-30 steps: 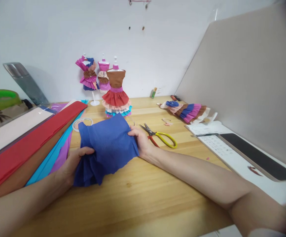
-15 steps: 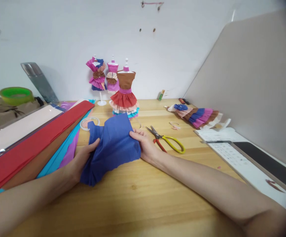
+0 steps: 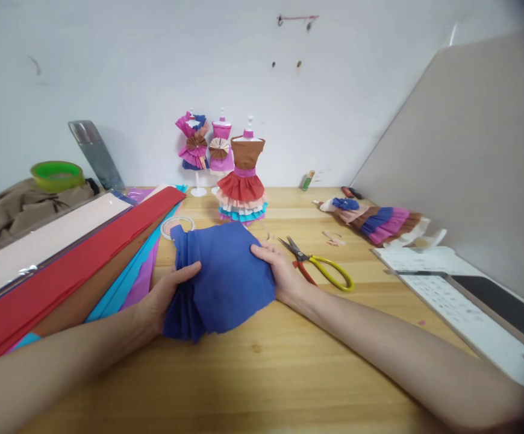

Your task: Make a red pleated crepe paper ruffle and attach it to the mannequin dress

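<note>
The left grip [image 3: 165, 298] was clamped on the gathered left side of the blue sheet [image 3: 230, 277], thumb in front; the right grip [image 3: 284, 274] pinched its right edge. The sheet was held over the bench [image 3: 289, 374], nearer than the brown-topped mannequin [image 3: 247, 154] by the far edge. Half a second earlier its top had risen to a sharp peak and its left side was bunched; now the top was rounder, with pleats fanned below the left thumb. The scissors [image 3: 305, 258] still lay just beside the right grip. The view had swung left.
</note>
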The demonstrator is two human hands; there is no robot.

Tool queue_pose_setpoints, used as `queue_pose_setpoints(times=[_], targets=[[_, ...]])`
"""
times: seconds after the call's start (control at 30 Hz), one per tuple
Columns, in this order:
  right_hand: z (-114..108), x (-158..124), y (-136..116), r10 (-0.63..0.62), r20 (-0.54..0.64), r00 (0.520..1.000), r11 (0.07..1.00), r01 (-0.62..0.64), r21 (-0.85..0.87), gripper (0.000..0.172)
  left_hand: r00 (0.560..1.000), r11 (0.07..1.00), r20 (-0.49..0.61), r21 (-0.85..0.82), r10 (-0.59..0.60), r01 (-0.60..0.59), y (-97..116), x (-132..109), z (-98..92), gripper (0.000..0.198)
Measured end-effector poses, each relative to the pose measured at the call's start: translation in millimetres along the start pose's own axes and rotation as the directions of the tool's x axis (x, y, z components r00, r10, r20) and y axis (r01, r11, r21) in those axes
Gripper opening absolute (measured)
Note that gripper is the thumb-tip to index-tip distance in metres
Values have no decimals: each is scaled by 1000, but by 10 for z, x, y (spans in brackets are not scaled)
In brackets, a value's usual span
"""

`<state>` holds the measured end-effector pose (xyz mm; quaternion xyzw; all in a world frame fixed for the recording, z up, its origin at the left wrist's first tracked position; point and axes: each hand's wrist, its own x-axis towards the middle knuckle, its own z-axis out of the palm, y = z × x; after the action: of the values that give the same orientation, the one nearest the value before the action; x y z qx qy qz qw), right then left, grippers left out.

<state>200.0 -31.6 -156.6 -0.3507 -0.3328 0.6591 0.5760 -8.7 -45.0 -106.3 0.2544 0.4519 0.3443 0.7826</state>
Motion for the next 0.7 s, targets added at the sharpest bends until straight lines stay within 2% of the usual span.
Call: queue_pose_setpoints(times=[0.13,0.4,0.53,0.7], targets=[[3,-18,-14,59,33,998,998,-58,-32,27,999,999,-6,6,-46,46,-3,6,-11,42],[-5,-6,0,48,14,999,998,-47,-30,25,999,999,29,32,-22,21,-35,27,-41,35],[15,-15,-4,35,-27,999,999,-36,-5,22,999,999,-12,33,43,-42,-56,41,-17,35],[34,-20,-13,36,-57,998,999,-36,7,22,992,994,-59,33,109,-107,-65,28,-8,47]])
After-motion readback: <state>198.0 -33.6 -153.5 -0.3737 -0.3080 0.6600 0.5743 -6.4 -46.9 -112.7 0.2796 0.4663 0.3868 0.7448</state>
